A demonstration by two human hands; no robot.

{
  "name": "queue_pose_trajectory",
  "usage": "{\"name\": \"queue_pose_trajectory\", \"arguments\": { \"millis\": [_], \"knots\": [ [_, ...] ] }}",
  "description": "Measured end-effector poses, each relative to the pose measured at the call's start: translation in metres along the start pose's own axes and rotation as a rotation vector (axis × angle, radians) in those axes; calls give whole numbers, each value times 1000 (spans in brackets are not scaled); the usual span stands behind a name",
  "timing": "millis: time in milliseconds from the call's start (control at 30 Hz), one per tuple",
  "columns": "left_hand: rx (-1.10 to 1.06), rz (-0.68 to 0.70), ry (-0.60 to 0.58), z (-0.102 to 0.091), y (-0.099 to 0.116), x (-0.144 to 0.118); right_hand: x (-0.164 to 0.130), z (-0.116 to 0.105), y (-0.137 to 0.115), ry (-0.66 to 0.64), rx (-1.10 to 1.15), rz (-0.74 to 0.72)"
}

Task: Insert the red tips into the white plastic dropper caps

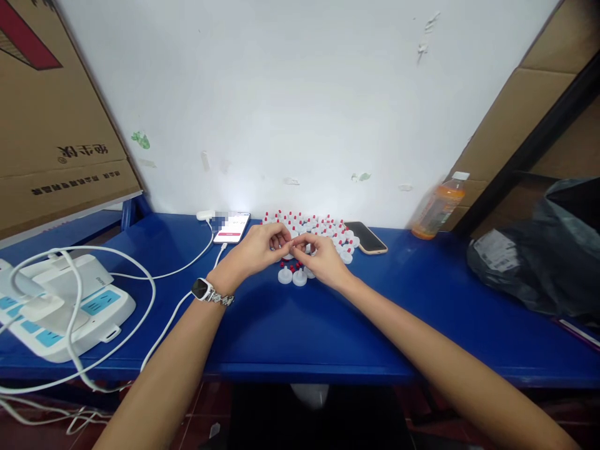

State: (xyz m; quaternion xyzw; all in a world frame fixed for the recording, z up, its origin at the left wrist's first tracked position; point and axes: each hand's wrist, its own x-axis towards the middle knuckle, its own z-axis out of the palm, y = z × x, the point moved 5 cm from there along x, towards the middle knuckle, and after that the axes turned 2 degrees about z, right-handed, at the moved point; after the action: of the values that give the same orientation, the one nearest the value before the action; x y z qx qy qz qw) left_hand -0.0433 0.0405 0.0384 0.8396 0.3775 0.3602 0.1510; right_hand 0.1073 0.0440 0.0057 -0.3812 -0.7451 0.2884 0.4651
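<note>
A cluster of several small white caps with red tips (323, 228) lies on the blue table (300, 325) near the white wall. My left hand (257, 250), with a wristwatch on its wrist, and my right hand (323, 259) meet over the front of the cluster. Their fingertips pinch together around a small white and red piece (291, 247), which the fingers mostly hide. A few loose white caps (293, 276) sit just in front of my hands.
A lit white phone (232, 226) on a cable lies left of the caps, a dark phone (365, 237) to their right. An orange drink bottle (438, 206) stands against the wall. A white power strip with cables (60, 306) sits far left, a black bag (548, 250) far right.
</note>
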Motion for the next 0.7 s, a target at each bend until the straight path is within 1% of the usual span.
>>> {"name": "queue_pose_trajectory", "arguments": {
  "millis": [100, 200, 300, 367, 500, 700],
  "knots": [
    [-30, -82, -44, -9, -11, -3, 0, -4, 0, -9, -14, -1],
    [-30, -197, -117, -17, -28, -9, 3, -14, 5, 32, -28, 21],
    [-9, -298, -207, -17, -43, -15, 5, -19, 11, 31, -44, 41],
    [2, -315, -249, -12, -48, -16, 5, -18, 13, -3, -54, 34],
    [-18, -293, -287, -2, -48, -16, 3, -13, 11, -71, -73, 25],
    [-75, -296, -300, 5, -36, -14, 2, -12, 9, -93, -95, 23]
  ]
}}
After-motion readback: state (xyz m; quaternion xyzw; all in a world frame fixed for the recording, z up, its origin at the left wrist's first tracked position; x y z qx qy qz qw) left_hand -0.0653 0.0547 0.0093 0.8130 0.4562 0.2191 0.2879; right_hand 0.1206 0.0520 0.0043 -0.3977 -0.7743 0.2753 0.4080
